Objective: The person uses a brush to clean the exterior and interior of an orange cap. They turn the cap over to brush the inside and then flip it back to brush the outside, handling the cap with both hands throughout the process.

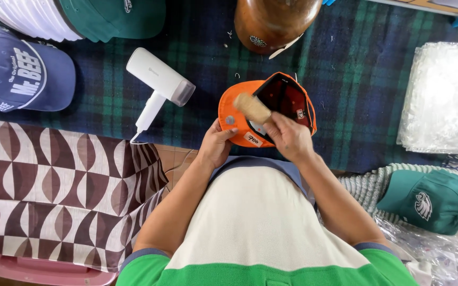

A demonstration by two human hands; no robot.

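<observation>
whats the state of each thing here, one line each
orange cap: upside down, inside showing, held at the brim
left hand: gripping the cap's brim
right hand: closed on a wooden brush
wooden brush: blurred, over the cap
white steamer: lying on its side, untouched
navy cap: right way up on the cloth
green cap: right way up, untouched
</observation>
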